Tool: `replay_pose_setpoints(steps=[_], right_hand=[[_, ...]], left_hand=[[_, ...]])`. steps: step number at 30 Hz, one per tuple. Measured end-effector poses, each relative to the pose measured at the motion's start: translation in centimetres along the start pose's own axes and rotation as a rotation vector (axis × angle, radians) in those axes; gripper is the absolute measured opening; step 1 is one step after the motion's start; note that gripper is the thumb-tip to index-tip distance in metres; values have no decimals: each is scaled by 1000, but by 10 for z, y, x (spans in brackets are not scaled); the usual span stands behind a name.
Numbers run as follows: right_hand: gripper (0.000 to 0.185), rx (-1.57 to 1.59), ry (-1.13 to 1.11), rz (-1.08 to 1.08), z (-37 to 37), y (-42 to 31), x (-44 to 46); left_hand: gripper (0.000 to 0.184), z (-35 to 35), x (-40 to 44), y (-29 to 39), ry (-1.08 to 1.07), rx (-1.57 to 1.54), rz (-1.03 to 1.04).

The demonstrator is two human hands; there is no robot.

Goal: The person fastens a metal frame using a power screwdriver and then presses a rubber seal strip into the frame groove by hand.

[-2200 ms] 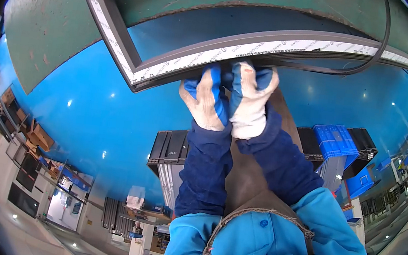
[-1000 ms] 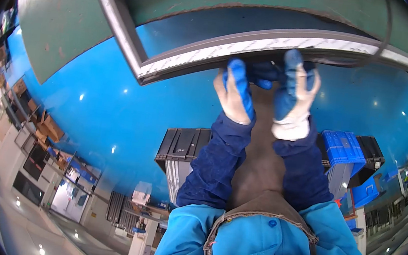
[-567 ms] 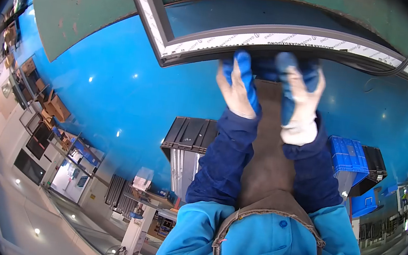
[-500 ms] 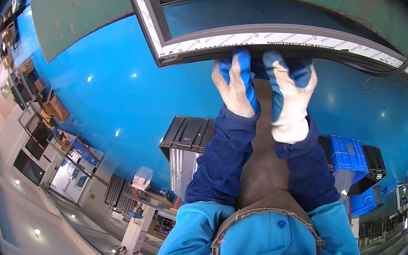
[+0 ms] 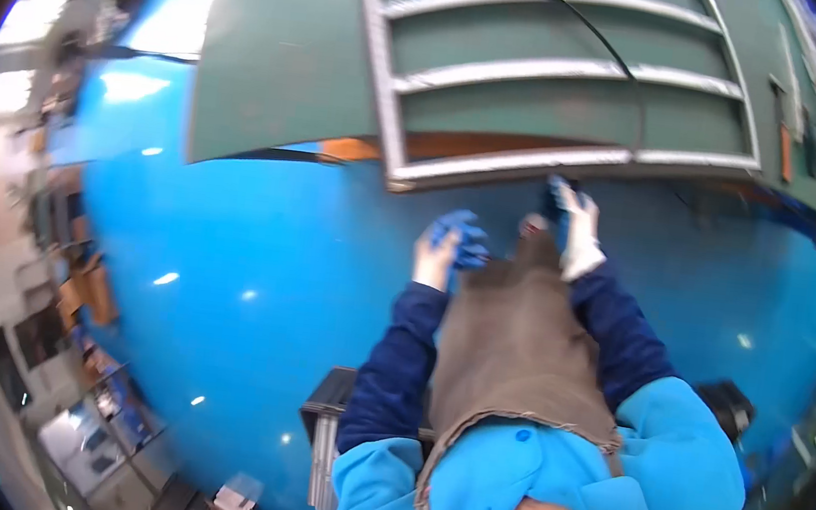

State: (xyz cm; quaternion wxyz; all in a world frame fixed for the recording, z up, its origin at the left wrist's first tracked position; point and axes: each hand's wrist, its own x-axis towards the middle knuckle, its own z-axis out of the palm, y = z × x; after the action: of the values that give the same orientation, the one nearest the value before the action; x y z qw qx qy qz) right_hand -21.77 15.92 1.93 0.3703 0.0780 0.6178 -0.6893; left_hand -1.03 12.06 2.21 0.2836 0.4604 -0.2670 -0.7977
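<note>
A large metal frame (image 5: 517,165) with several crossbars lies on the green tabletop (image 5: 285,50). Over its bars runs a thin black strip (image 5: 594,34). My left hand (image 5: 451,247), in a blue and white glove, is away from the frame, its fingers loosely bent and apart with nothing seen in them. Just below the frame's near edge, my right hand (image 5: 576,224) has its fingertips close to or touching that edge. Motion blurs its fingers, and whether they hold anything is unclear.
Tools, one with an orange handle (image 5: 785,157), lie at the table's right side. Blue floor (image 5: 259,238) spreads below the table. A dark crate (image 5: 326,397) stands beside my left sleeve. Cardboard boxes (image 5: 94,292) are at far left.
The view has shifted, showing more of the frame and table. My left hand has come away from the frame's edge and lowered. The hands are farther apart, with the right still near the edge.
</note>
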Motion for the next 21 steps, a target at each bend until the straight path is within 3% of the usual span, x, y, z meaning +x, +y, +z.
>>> replay_pose_setpoints(steps=[3,7,11,14,15,16,18,21], right_hand=[[33,-111,-259,56,-16,14,25],[31,56,-443,6,37,27,22],[35,23,-249,56,-34,61,27],[48,-32,89,-528,-39,5,24],[51,-72,98,-577,-39,-15,26],[51,-108,114,-555,-37,-22,29],[51,168,-56,-362,-29,-29,36],[52,180,-33,-310,-17,-24,48]], left_hand=[[32,-18,-41,-5,-93,115,-9],[41,-45,-68,-30,-104,274,-324],[43,-9,-38,-21,-250,467,-650],[53,20,5,-17,-383,432,-734],[59,21,25,-25,-392,363,-738],[61,31,41,-24,-351,306,-708],[57,59,63,-16,-191,253,-627],[54,61,83,-18,-175,269,-565]])
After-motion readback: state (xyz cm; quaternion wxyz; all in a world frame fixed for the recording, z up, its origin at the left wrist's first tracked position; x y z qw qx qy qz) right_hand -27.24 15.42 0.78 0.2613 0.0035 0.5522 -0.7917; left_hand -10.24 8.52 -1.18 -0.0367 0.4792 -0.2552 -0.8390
